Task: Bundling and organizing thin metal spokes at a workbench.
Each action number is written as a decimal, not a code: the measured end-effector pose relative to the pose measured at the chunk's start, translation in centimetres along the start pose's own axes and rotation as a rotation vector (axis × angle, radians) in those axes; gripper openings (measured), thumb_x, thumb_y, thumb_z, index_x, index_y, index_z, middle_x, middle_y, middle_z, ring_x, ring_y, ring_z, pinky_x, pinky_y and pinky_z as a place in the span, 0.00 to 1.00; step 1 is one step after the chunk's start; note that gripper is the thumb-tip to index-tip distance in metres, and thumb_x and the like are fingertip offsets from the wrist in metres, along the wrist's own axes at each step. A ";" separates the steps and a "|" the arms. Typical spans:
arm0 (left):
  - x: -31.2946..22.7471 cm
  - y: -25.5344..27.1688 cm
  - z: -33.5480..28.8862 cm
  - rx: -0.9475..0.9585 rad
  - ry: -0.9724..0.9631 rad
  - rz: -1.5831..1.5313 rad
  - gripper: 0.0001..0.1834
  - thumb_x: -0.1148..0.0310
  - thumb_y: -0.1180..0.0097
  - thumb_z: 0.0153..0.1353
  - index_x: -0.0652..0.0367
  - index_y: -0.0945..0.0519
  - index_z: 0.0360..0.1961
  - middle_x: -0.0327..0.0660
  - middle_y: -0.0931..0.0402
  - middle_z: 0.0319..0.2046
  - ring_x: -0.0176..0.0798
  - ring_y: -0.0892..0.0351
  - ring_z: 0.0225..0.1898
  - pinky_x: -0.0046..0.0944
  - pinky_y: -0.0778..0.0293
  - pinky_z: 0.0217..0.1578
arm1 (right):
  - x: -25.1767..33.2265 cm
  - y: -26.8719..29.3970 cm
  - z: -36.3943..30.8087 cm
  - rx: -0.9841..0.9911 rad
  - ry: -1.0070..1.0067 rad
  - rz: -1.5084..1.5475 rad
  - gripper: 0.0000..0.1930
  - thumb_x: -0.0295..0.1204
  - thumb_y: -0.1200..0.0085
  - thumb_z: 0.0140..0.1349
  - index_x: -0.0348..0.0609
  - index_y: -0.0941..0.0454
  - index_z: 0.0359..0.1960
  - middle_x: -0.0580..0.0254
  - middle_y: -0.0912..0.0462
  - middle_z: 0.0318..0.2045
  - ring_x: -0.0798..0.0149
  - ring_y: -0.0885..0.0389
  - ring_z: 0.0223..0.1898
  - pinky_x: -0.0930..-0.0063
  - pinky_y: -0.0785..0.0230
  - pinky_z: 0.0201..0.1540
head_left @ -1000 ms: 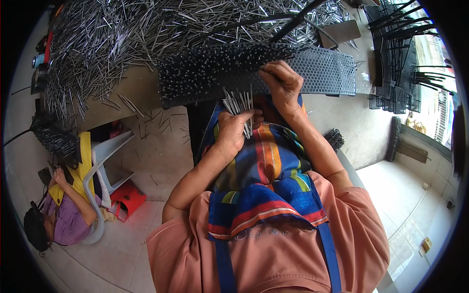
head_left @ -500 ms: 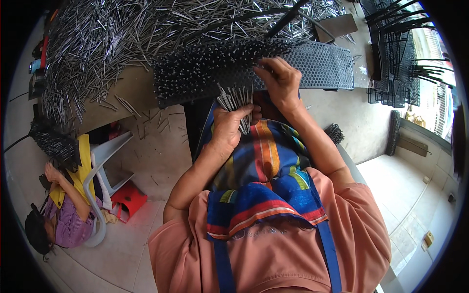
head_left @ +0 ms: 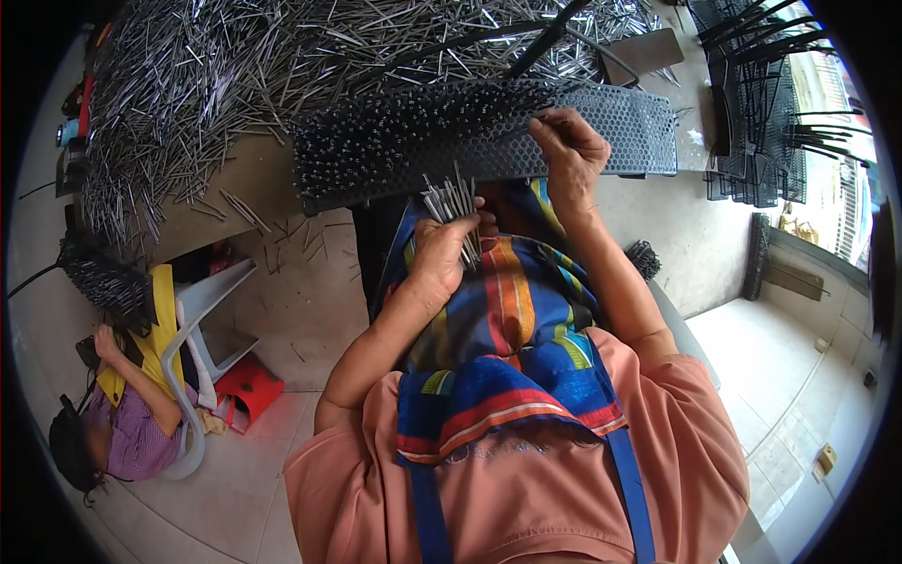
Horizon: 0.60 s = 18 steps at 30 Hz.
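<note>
My left hand (head_left: 442, 256) is closed around a bundle of thin metal pins (head_left: 454, 202) that stick up out of the fist, just below a dark perforated panel (head_left: 648, 132). The panel lies across my lap edge, its left half studded with many inserted pins (head_left: 395, 141). At the panel's middle my right hand (head_left: 571, 150) pinches a single pin against the holes. A striped multicoloured apron (head_left: 507, 310) covers my lap beneath both hands.
A big heap of loose metal pins (head_left: 282, 56) covers the table beyond the panel. Black wire racks (head_left: 761, 94) stand at the upper right. At the lower left another person (head_left: 122, 423) sits by a white plastic chair (head_left: 202, 320) and a red stool (head_left: 249, 390).
My right hand has shifted slightly along the panel with a pin. The left hand keeps the bundle in about the same place.
</note>
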<state>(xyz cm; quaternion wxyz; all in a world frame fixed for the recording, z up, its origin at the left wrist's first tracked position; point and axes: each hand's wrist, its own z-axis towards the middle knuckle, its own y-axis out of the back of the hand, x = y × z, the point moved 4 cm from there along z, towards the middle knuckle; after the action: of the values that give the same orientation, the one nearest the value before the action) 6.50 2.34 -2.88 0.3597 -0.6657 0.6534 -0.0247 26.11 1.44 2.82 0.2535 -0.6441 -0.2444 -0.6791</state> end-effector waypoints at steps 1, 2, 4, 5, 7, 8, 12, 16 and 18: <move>0.0 -0.2 -0.1 0.012 -0.010 0.004 0.11 0.79 0.44 0.59 0.61 0.20 0.43 0.46 0.16 0.32 0.41 0.15 0.30 0.39 0.18 0.28 | -0.4 -0.1 0.3 0.002 0.002 0.002 0.06 0.16 0.37 0.53 0.39 0.18 0.31 0.73 0.23 0.22 0.82 0.35 0.22 0.84 0.46 0.23; -0.1 -0.3 -0.1 0.002 -0.011 0.014 0.13 0.81 0.47 0.57 0.62 0.20 0.44 0.47 0.16 0.32 0.42 0.15 0.30 0.39 0.18 0.28 | -0.1 -0.5 0.5 0.038 0.152 -0.119 0.06 0.15 0.37 0.52 0.38 0.18 0.30 0.72 0.22 0.23 0.81 0.33 0.23 0.83 0.43 0.25; -0.2 -0.2 -0.2 0.004 -0.012 0.011 0.13 0.81 0.46 0.57 0.62 0.20 0.44 0.47 0.16 0.33 0.42 0.15 0.30 0.39 0.18 0.28 | -0.1 -0.8 0.5 0.076 0.305 -0.239 0.06 0.15 0.37 0.51 0.36 0.18 0.30 0.70 0.21 0.25 0.80 0.31 0.25 0.83 0.40 0.26; -0.3 -0.2 -0.2 0.006 -0.009 0.009 0.12 0.80 0.46 0.57 0.62 0.20 0.43 0.48 0.16 0.33 0.42 0.15 0.30 0.39 0.18 0.28 | -0.3 -1.0 0.4 0.121 0.331 -0.287 0.06 0.15 0.37 0.51 0.35 0.18 0.30 0.68 0.21 0.26 0.79 0.28 0.26 0.82 0.37 0.28; -0.4 -0.2 -0.4 0.010 -0.017 0.028 0.12 0.81 0.46 0.58 0.64 0.20 0.44 0.49 0.16 0.35 0.43 0.15 0.32 0.40 0.17 0.31 | -0.7 -1.4 0.3 0.170 0.356 -0.336 0.07 0.15 0.36 0.50 0.35 0.18 0.31 0.67 0.20 0.28 0.77 0.26 0.28 0.82 0.35 0.29; -0.4 -0.2 -0.5 0.014 -0.022 0.049 0.12 0.81 0.46 0.59 0.65 0.20 0.44 0.50 0.17 0.37 0.44 0.15 0.34 0.41 0.17 0.33 | -0.7 -1.5 0.3 0.174 0.376 -0.371 0.07 0.15 0.36 0.50 0.35 0.18 0.31 0.65 0.20 0.28 0.76 0.25 0.28 0.82 0.34 0.30; -0.5 0.1 -0.4 -0.017 -0.069 0.036 0.11 0.81 0.45 0.59 0.66 0.20 0.43 0.51 0.16 0.36 0.44 0.14 0.33 0.42 0.17 0.33 | 0.0 -2.8 0.3 0.229 0.389 -0.537 0.07 0.16 0.35 0.50 0.36 0.17 0.31 0.64 0.19 0.27 0.74 0.23 0.27 0.81 0.33 0.30; -0.5 0.2 -0.2 0.012 -0.071 0.032 0.10 0.81 0.44 0.59 0.66 0.19 0.43 0.50 0.16 0.35 0.44 0.14 0.33 0.41 0.17 0.33 | 0.4 -2.9 0.3 0.166 0.374 -0.488 0.07 0.17 0.35 0.50 0.37 0.16 0.31 0.64 0.19 0.27 0.74 0.24 0.26 0.81 0.33 0.28; -0.6 0.2 -0.3 0.016 -0.071 0.027 0.10 0.81 0.44 0.59 0.66 0.19 0.43 0.50 0.16 0.35 0.44 0.14 0.33 0.41 0.17 0.33 | 0.3 -2.6 0.3 0.172 0.431 -0.481 0.07 0.17 0.34 0.50 0.37 0.16 0.31 0.64 0.20 0.27 0.74 0.24 0.26 0.81 0.34 0.28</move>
<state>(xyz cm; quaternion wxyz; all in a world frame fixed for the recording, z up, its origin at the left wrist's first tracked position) 6.10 2.78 -2.54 0.3884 -0.6544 0.6488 -0.0016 24.58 3.56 3.08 0.1852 -0.3858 -0.3867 -0.8169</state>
